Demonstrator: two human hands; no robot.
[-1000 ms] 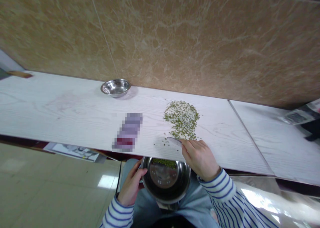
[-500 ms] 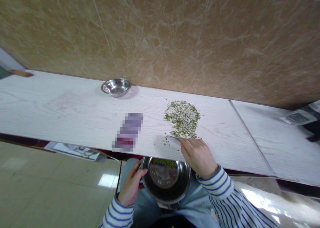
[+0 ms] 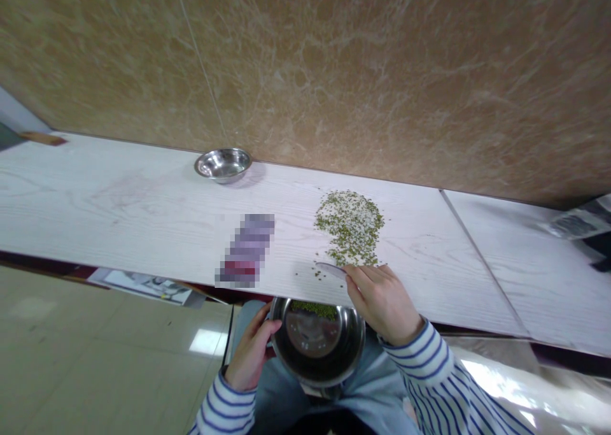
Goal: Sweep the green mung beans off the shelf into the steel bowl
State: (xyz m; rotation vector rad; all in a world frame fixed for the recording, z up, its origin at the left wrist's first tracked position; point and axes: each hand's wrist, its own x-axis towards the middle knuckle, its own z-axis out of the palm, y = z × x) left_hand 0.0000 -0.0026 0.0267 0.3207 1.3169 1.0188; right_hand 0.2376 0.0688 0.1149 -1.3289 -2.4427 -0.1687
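My left hand (image 3: 252, 349) is closed on the left rim of a deep stainless steel basin (image 3: 351, 352), which is tilted under the table's front edge above my lap. Small green beans (image 3: 314, 308) lie inside along its far side. Over the tabletop, the fingers of my right hand (image 3: 384, 298) are closed on a thin, curved, pale tool (image 3: 330, 269); its kind is hard to make out, and my fingers hide the rest. Just beyond this hand, many green beans (image 3: 353, 225) are spread in a patch, with several loose ones near the tool.
A small steel bowl (image 3: 223, 165) stands against the marbled wall at the back. Left of the beans is a blurred-out purple oblong (image 3: 248, 250). A seam (image 3: 482, 260) crosses the white table (image 3: 143, 212) on the right. Plastic packaging (image 3: 580, 223) lies at the far right.
My right hand and the tool have shifted very slightly toward the table's front edge. My left hand and the basin look the same.
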